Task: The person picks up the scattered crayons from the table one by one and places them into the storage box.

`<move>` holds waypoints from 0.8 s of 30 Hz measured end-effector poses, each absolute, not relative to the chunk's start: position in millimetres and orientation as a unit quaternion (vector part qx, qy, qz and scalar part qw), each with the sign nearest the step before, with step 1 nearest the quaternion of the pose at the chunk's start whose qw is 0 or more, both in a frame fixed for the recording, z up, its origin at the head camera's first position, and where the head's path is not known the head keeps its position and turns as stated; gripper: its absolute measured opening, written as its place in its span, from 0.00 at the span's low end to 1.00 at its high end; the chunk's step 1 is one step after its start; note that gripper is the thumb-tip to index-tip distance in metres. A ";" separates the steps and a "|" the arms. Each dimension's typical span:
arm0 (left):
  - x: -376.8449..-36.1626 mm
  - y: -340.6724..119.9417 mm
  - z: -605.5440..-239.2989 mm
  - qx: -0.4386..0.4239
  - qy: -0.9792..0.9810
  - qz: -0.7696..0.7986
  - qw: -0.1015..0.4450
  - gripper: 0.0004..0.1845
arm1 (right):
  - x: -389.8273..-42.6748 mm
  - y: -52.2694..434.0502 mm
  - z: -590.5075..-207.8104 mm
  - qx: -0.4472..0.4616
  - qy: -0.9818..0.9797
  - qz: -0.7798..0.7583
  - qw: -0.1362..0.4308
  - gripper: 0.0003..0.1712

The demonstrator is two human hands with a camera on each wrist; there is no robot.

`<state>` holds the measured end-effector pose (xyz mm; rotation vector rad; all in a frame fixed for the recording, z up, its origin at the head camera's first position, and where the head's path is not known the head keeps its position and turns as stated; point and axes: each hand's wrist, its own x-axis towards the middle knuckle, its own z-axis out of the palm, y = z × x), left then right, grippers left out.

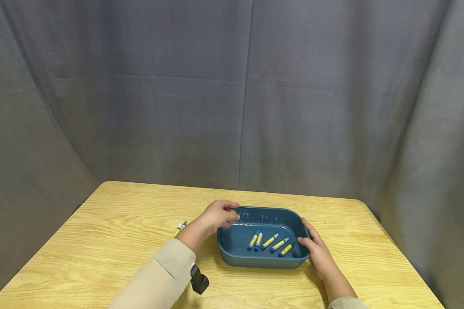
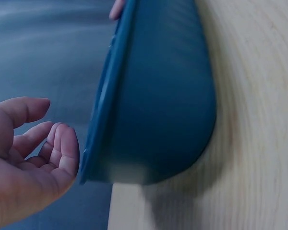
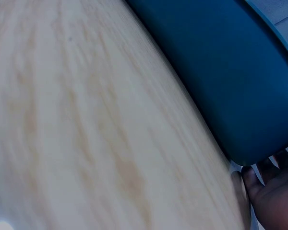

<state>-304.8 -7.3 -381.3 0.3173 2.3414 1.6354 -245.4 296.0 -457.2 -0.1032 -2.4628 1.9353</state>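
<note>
A dark teal basin (image 1: pixel 261 262) sits on the table, with several crayons (image 1: pixel 270 242) lying on its floor. They have yellow-and-blue wrappers, and one shows a green tip. My right hand (image 1: pixel 318 250) holds the basin's right end, thumb over the rim and fingers along the outside; the right wrist view shows those fingers low against the wall. At the opposite end, my left hand (image 1: pixel 218 214) hovers by the rim. Its fingers are loosely bent with nothing between them, as the left wrist view shows beside the basin wall (image 2: pixel 163 96).
Left of the basin, more crayons (image 1: pixel 177 230) lie on the wooden table (image 1: pixel 112 240), partly hidden behind my left forearm. A black device (image 1: pixel 199 280) is strapped at the left sleeve. Grey curtains (image 1: pixel 170 128) hang behind the table and at both sides.
</note>
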 end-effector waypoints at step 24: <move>-306.9 -112.7 -391.5 0.052 0.810 0.577 0.097 0.26 | -244.2 296.6 -455.7 -0.028 -0.780 0.625 0.001 0.39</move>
